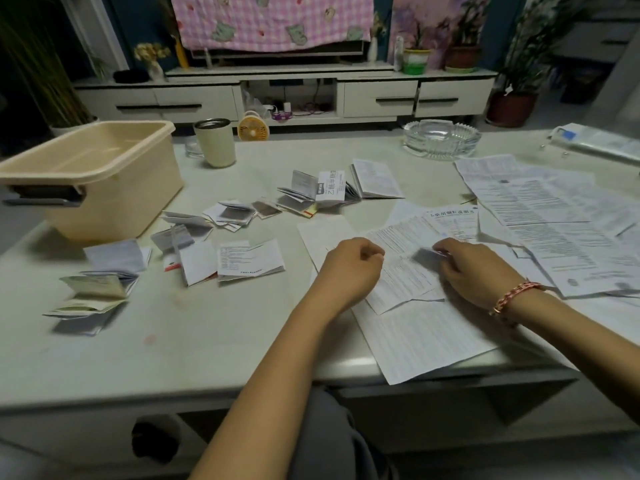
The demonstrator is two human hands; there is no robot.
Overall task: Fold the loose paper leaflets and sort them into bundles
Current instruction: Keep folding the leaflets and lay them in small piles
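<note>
A printed paper leaflet (403,275) lies partly folded on the white table (207,341) between my two hands. My left hand (349,268) is curled at its left edge, fingertips on the paper. My right hand (467,268), with a red bracelet at the wrist, pinches a blurred flap at the leaflet's right side. Beneath it lies a larger open sheet (429,341) that overhangs the table's front edge. Several folded leaflets sit in small piles to the left: a near-left pile (100,292), a middle pile (249,259) and a far pile (311,192).
A heap of unfolded sheets (554,220) covers the table's right side. A beige plastic tub (104,174) stands at the far left, a cream mug (214,142) beside it, and a glass ashtray (441,138) at the back. A wrapped packet (595,140) lies far right.
</note>
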